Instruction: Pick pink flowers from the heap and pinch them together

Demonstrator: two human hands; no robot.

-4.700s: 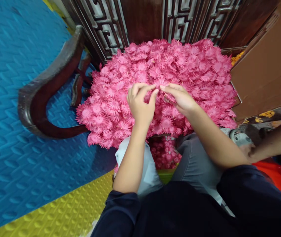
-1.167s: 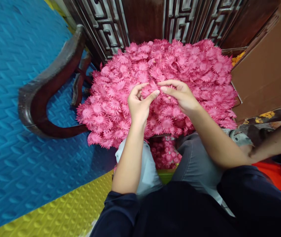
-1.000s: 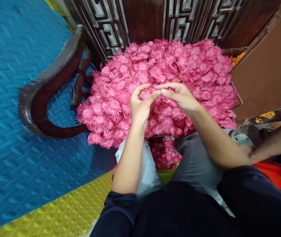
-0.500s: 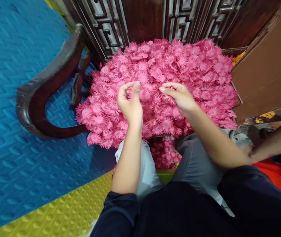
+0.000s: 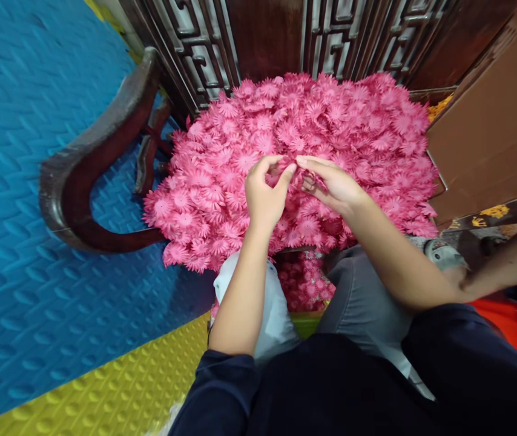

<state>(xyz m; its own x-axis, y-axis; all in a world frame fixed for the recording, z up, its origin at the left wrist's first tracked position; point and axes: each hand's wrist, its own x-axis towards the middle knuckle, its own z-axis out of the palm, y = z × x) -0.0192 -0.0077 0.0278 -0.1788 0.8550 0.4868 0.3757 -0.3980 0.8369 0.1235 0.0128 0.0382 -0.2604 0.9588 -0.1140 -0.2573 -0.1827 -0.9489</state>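
A wide heap of pink artificial flowers (image 5: 208,194) with thin, spiky petals lies in front of my knees. Above its middle, my left hand (image 5: 265,191) and my right hand (image 5: 335,184) come together, their fingertips meeting. Some pink petals (image 5: 315,178) show among the fingers of my right hand, which is closed on them. The thumb and forefinger of my left hand curve toward a pinch at the same pink petals. Exactly how the pieces lie between the fingertips is hidden, since pink blends with the heap behind.
A curved dark wooden armrest (image 5: 68,200) borders the heap on the left, over blue matting (image 5: 8,254). Dark carved lattice panels (image 5: 204,54) stand behind. On the right are a brown cardboard sheet (image 5: 490,133) and another person's arm (image 5: 513,257). More pink flowers (image 5: 306,281) lie below, between my knees.
My left hand has moved right, from beside the right hand to meet its fingertips. Pink petals now show in my right hand. The view has shifted slightly.
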